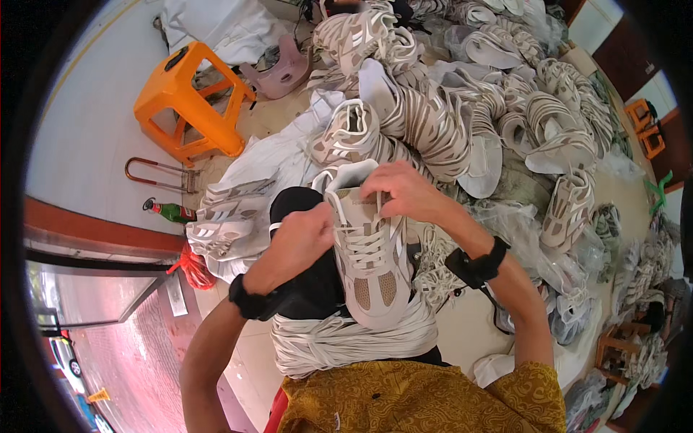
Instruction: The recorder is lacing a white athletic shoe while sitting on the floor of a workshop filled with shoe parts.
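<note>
A beige and white sneaker upper [369, 292] lies across my lap, toe toward me, with white laces [361, 245] crisscrossed over its tongue. My left hand [307, 234] is closed at the left eyelet edge, pinching the lace there. At the upper right eyelets, beside the tongue, my right hand [408, 191] has its fingers pinched on the lace. The fingertips partly hide the lace ends. Under the toe, a thick bundle of white shoelaces [354, 338] rests across my lap.
Stacks of similar shoe uppers [440, 130] heap up ahead and to the right, among plastic bags [512, 231]. An orange stool [191, 101] stands at the far left. Nearer are a green bottle [173, 211] and a red bag [193, 267]. Loose laces [440, 267] lie right of the upper.
</note>
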The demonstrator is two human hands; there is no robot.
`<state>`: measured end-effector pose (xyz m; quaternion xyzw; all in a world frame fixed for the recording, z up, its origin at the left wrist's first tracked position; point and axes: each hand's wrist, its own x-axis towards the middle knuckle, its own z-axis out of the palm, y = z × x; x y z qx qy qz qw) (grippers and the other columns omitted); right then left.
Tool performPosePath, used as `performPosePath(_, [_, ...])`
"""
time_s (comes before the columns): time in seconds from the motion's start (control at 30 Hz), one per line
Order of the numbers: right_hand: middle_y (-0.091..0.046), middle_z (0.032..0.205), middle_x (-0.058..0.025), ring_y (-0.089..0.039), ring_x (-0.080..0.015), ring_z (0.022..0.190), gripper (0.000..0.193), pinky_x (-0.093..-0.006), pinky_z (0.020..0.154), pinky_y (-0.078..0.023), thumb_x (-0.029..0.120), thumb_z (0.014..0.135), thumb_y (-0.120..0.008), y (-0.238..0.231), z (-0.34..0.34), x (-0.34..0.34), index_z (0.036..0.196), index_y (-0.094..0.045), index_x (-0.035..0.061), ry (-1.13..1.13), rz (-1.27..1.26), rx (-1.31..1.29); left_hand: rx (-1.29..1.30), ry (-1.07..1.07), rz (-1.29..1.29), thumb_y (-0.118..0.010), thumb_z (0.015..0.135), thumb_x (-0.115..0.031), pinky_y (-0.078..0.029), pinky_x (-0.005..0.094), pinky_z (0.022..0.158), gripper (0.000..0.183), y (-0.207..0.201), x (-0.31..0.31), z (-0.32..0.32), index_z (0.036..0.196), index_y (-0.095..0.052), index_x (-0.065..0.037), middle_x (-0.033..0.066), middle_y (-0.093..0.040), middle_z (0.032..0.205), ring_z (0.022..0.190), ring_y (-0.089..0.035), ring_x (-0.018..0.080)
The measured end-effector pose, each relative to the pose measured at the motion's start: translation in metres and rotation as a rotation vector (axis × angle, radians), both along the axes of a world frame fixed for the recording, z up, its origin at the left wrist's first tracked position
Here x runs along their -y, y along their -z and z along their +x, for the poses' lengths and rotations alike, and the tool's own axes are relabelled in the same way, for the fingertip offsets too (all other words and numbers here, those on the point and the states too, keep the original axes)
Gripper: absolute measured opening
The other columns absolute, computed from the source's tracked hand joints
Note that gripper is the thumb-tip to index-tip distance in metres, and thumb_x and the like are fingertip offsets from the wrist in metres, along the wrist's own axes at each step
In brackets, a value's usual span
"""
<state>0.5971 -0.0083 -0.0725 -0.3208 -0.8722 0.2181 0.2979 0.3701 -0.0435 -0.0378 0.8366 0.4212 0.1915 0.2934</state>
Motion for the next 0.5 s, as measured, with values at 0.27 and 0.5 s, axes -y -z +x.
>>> performPosePath(0.27, [-0.059, 0.068, -0.0070, -0.056, -0.0195, 0.057, 0.030, -0.0266, 0.053, -0.043, 0.008, 0.053, -0.060, 0.005, 0.008, -0.001, 0.082, -0.061, 0.0020, -0.009, -0.397, -0.197, 0.039, -0.158, -0.332, -0.049, 0.076, -0.006, -0.037, 0.0249, 0.041, 0.004, -0.018, -0.003, -0.048, 0.073, -0.048, -0.003, 0.0044, -0.045, 0.051, 0.041, -0.046, 0.0084])
performPosePath(0.5, [-0.056, 0.065, -0.0019, -0.054, -0.0171, 0.066, 0.026, -0.0289, 0.074, -0.038, 0.009, 0.051, -0.064, -0.012, -0.001, 0.010, 0.078, -0.061, 0.0081, 0.024, -0.191, 0.051, -0.024, -0.043, 0.281, -0.053, 0.078, -0.006, -0.040, 0.0234, 0.050, 0.007, -0.006, -0.013, -0.040, 0.081, -0.055, 0.000, 0.0046, -0.051, 0.061, 0.054, -0.049, 0.0090])
